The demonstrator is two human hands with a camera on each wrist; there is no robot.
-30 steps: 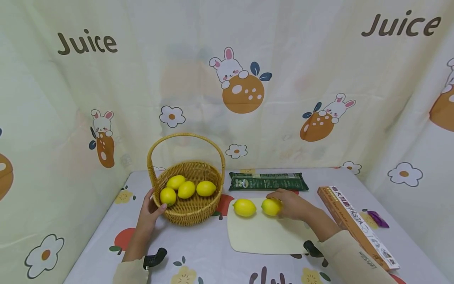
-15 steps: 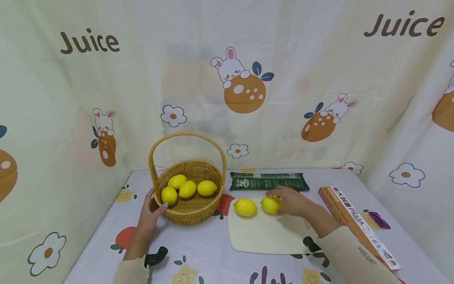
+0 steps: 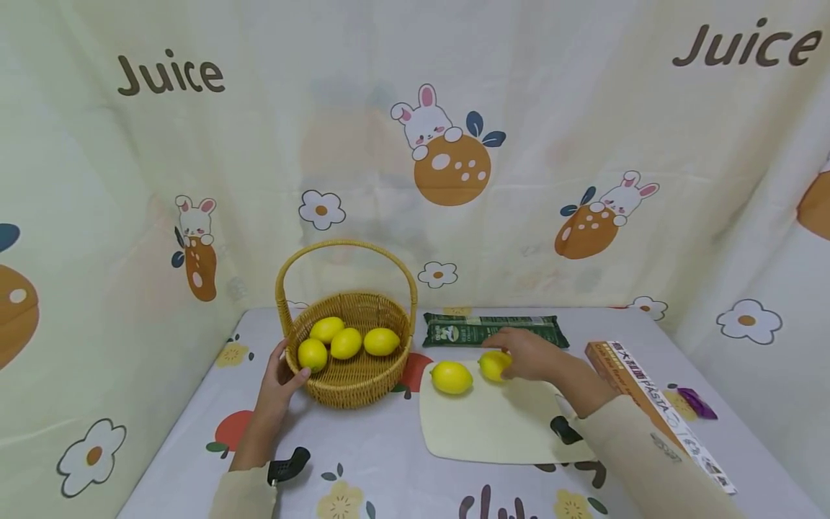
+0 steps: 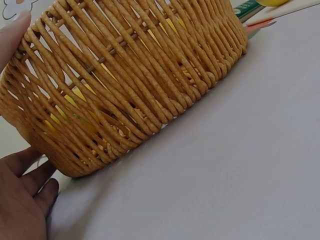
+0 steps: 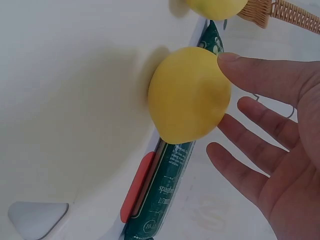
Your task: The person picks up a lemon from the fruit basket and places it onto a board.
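Observation:
My left hand holds the near-left side of a wicker basket with a tall handle, thumb over the rim and fingers outside. Several yellow lemons lie inside. In the left wrist view the woven wall fills the top, with fingers beside its base. My right hand pinches a lemon over the back of a pale cutting board. The thumb and fingers meet one side of that lemon in the right wrist view. Another lemon rests on the board to its left.
A green spaghetti packet lies behind the board. To the right are a long pasta box and a small purple packet. A flat grey piece shows low in the right wrist view. Printed curtains enclose the table.
My right hand and its lemon have shifted slightly up and back relative to the other lemon on the board. My left hand stays on the basket. The whole head view has drifted a little.

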